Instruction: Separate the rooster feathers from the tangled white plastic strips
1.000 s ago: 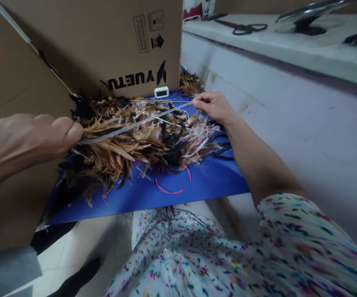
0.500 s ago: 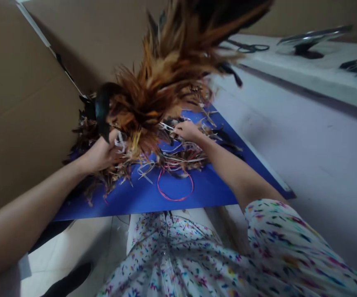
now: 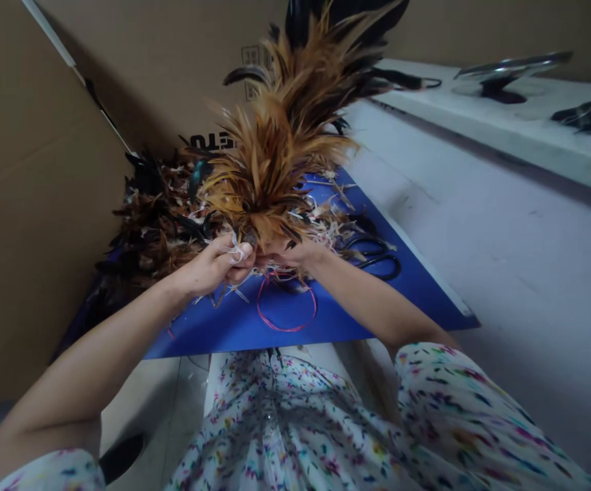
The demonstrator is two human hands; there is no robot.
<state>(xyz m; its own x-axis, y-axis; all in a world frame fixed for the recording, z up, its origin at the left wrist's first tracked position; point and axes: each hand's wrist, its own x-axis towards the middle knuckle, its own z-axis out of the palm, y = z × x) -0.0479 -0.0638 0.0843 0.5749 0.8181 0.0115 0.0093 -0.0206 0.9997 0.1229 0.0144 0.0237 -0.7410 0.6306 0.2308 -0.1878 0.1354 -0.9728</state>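
Feather bundle [image 3: 269,146], one: tan and rust plumes at the base, long black plumes at the tip; raised above both hands, leaning to the right, its base at the fingers.

Left hand [image 3: 208,269], one: closed in a pinch at the bundle's base, a translucent plastic strip [image 3: 236,249] looped over thumb and fingertips.

Right hand [image 3: 298,252], one: at the base from the other side, partly curled; fingertips hidden beneath the plumes, so how far it is closed and its exact grip cannot be told.

Condition, as judged: plumes already gathered into one full bundle; strip in place at the fingers, its binding apparently under way. Whether it is wound right round or knotted cannot be seen; loose strip shows at the left hand.

Loose feathers [image 3: 147,228], one heap: left of and beyond the left hand, unsorted in look.

Red cord [image 3: 288,330], one ring: on the blue board [image 3: 213,339], just nearer the wearer than the hands.

Black-handled scissors [image 3: 387,267], one pair: right of the right hand, blades hidden, unheld.

Cardboard box [image 3: 136,54], printed: beyond the hands.

White ledge [image 3: 490,126]: far right, bearing a shiny stand-mounted object [image 3: 523,65].
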